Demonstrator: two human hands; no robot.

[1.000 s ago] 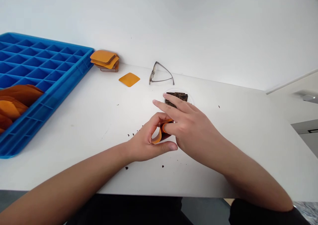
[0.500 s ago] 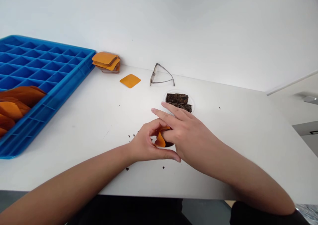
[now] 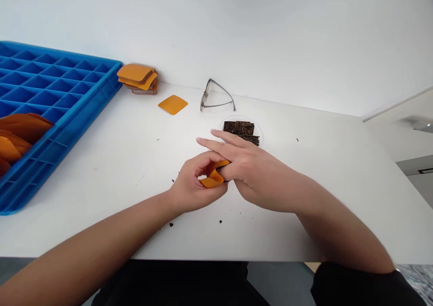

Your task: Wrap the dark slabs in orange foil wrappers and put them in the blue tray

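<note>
Curled inside my left hand is a square of orange paper, bent into a trough between thumb and fingers. My right hand meets it from the right. One of its fingers presses into the fold, while other fingers stretch out over my left hand. A sliver of something dark shows at the paper's right edge, mostly hidden by the fingers. Just beyond my right hand, dark brown pressed slabs, like compressed tea, lie stacked on a clear round dish.
A blue divided tray on the left holds folded orange packets. Beside it stands a stack of orange papers. A single orange sheet and eyeglasses lie near the wall. Dark crumbs dot the white table.
My left thumb has drawn in from below my right hand to the paper's near edge. More of the orange paper shows, bent further around. The whole view has shifted slightly.
</note>
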